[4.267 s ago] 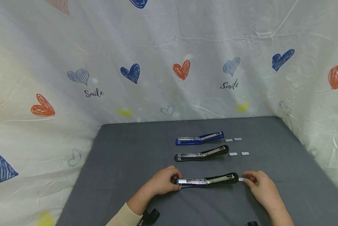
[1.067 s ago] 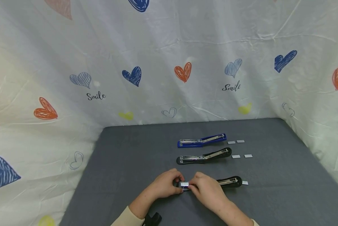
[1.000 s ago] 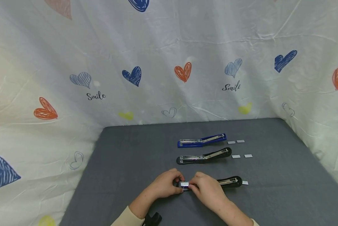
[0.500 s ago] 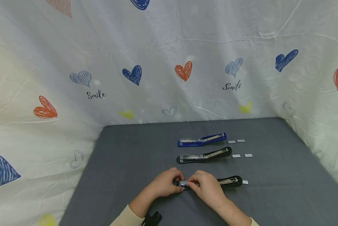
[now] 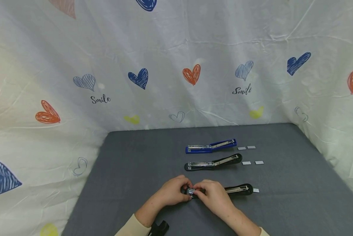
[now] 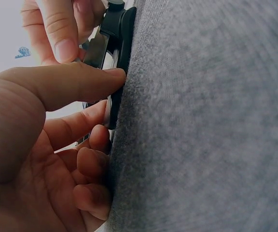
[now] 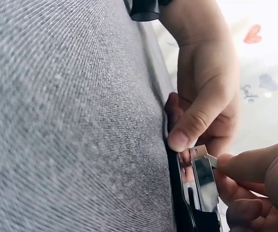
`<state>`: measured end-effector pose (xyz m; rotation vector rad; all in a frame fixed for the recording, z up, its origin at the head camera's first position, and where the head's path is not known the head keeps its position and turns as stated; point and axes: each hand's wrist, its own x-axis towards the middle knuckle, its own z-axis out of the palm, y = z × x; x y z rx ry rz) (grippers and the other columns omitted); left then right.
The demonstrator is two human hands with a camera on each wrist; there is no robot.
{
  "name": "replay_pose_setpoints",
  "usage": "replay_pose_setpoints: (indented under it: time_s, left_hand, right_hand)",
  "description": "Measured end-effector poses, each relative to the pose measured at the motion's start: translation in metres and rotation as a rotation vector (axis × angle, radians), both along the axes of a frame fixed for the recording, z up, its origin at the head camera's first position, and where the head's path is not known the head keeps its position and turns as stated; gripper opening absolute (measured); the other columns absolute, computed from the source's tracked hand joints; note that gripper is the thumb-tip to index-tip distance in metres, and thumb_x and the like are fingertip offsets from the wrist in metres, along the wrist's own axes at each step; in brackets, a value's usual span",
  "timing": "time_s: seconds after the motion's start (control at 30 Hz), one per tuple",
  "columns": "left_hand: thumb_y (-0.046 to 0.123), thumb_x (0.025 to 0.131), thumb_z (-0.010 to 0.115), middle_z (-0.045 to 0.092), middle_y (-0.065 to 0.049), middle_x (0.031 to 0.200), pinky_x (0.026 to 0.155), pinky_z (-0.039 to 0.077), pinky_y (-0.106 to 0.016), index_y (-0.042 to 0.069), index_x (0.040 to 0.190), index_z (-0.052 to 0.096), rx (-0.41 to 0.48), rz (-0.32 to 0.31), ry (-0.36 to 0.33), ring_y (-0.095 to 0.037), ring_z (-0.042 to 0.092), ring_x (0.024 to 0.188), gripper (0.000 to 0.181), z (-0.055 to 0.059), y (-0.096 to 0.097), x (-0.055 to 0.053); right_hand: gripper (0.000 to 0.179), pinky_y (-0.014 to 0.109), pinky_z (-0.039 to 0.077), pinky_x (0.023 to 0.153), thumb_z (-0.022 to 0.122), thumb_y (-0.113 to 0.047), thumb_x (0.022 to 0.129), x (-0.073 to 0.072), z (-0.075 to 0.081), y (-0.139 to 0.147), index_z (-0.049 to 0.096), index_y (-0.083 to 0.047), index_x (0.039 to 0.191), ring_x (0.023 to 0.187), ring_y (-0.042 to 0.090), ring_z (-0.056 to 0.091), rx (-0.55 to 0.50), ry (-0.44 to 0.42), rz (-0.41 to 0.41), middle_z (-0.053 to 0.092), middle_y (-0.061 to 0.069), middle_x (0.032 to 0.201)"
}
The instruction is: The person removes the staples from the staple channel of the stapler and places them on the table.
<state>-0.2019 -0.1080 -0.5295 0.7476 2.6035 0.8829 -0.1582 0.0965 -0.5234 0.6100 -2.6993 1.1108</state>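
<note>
A black stapler (image 5: 238, 189) lies opened out flat on the grey cloth, its metal magazine largely hidden under my hands. My left hand (image 5: 172, 192) grips its left end between thumb and fingers, seen close up in the left wrist view. Above the magazine (image 7: 205, 186), my right hand (image 5: 216, 197) pinches a small silver staple strip (image 7: 213, 161) between thumb and forefinger. The strip is at the magazine's end in the right wrist view, mostly covered by the fingertips. Another pale staple strip (image 5: 256, 190) lies at the stapler's right tip.
Behind are a second opened black stapler (image 5: 213, 163) and an opened blue stapler (image 5: 211, 146). Two staple strips (image 5: 246, 163) lie right of the black one, two more strips (image 5: 242, 148) by the blue one. A heart-printed white curtain (image 5: 164, 101) hangs behind the table.
My right hand has carried a staple strip from the stapler's right tip leftward to the magazine. Within the last second its fingertips have shifted slightly further left. The left hand keeps its grip.
</note>
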Motion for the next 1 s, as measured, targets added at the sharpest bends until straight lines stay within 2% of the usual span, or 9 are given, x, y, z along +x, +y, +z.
replay_pose_setpoints:
  time_s: [0.23, 0.37, 0.53, 0.7, 0.9, 1.0]
  left_hand:
    - [0.022, 0.079, 0.088, 0.051, 0.008, 0.085, 0.066, 0.039, -0.026, 0.020, 0.100, 0.072, 0.009, 0.008, -0.001, -0.007, 0.047, 0.072, 0.027, 0.001, 0.001, 0.001]
    - [0.022, 0.079, 0.089, 0.051, 0.008, 0.084, 0.066, 0.038, -0.026, 0.020, 0.099, 0.072, 0.008, 0.008, 0.009, -0.006, 0.047, 0.072, 0.027, 0.001, 0.001, 0.001]
    - [0.022, 0.078, 0.089, 0.052, 0.008, 0.085, 0.065, 0.039, -0.026, 0.020, 0.100, 0.072, 0.008, 0.006, 0.009, -0.006, 0.047, 0.072, 0.028, 0.002, 0.000, 0.001]
    - [0.023, 0.078, 0.089, 0.052, 0.009, 0.085, 0.066, 0.039, -0.026, 0.021, 0.101, 0.072, -0.004, 0.012, 0.016, -0.006, 0.047, 0.073, 0.028, 0.003, -0.001, 0.000]
    - [0.023, 0.077, 0.089, 0.051, 0.011, 0.085, 0.067, 0.040, -0.025, 0.021, 0.101, 0.073, -0.016, 0.011, 0.037, -0.005, 0.048, 0.075, 0.029, 0.001, 0.000, 0.001]
    - [0.022, 0.077, 0.089, 0.051, 0.010, 0.085, 0.067, 0.040, -0.024, 0.021, 0.100, 0.072, -0.016, 0.010, 0.035, -0.005, 0.048, 0.075, 0.029, 0.002, 0.001, 0.002]
  right_hand:
    - [0.007, 0.022, 0.044, 0.056, 0.082, -0.012, 0.087, 0.000, 0.006, 0.002, 0.080, -0.017, 0.091, 0.063, -0.003, 0.049, 0.020, -0.068, 0.013, 0.064, -0.015, 0.081]
    - [0.007, 0.023, 0.044, 0.056, 0.082, -0.011, 0.087, 0.000, 0.009, 0.004, 0.079, -0.016, 0.091, 0.063, -0.003, 0.049, 0.027, -0.073, 0.015, 0.064, -0.015, 0.082]
    - [0.012, 0.023, 0.039, 0.050, 0.082, -0.006, 0.085, 0.000, 0.016, 0.008, 0.079, -0.017, 0.089, 0.054, -0.002, 0.043, 0.022, -0.080, -0.016, 0.064, -0.015, 0.081]
    - [0.015, 0.024, 0.037, 0.045, 0.081, -0.005, 0.084, 0.001, 0.027, 0.013, 0.078, -0.019, 0.090, 0.048, 0.001, 0.040, -0.019, -0.140, -0.054, 0.064, -0.015, 0.081]
    - [0.014, 0.025, 0.036, 0.045, 0.081, -0.009, 0.086, 0.006, 0.038, 0.027, 0.077, -0.021, 0.093, 0.048, 0.003, 0.040, -0.035, -0.232, -0.078, 0.055, -0.013, 0.070]
    - [0.014, 0.024, 0.035, 0.045, 0.082, -0.011, 0.087, 0.010, 0.043, 0.035, 0.077, -0.022, 0.094, 0.048, 0.003, 0.038, -0.040, -0.249, -0.078, 0.050, -0.010, 0.064]
